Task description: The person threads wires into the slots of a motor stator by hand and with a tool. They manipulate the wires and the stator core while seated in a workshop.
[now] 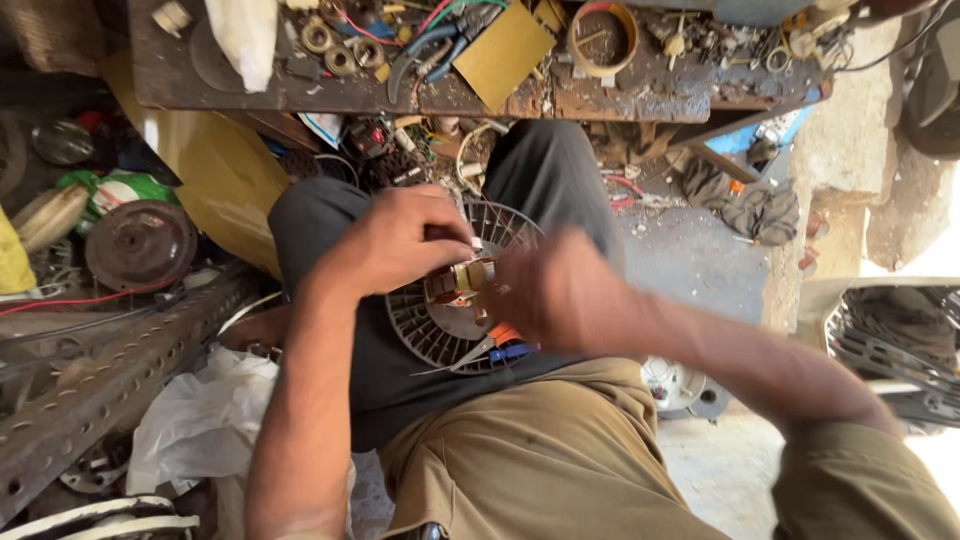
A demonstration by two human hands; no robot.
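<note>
My left hand (pixel 400 238) grips a small motor (pixel 458 283) with copper windings and holds it over a round grey fan grille (pixel 440 335) that rests on my lap. My right hand (pixel 555 292), blurred, closes on the motor's right side. Pliers with orange and blue handles (pixel 500 345) lie on the grille just below the motor. My dark trousers (pixel 545 170) and olive shirt (pixel 540 450) fill the lower middle.
A rusty workbench (pixel 640 95) above holds wire coils, cables, a yellow card (pixel 503 52) and a round tin (pixel 602 38). At left lie a round metal disc (pixel 140 243), a perforated angle bar (pixel 110 385) and a white plastic bag (pixel 205 420). A wire fan guard (pixel 895 340) sits at right.
</note>
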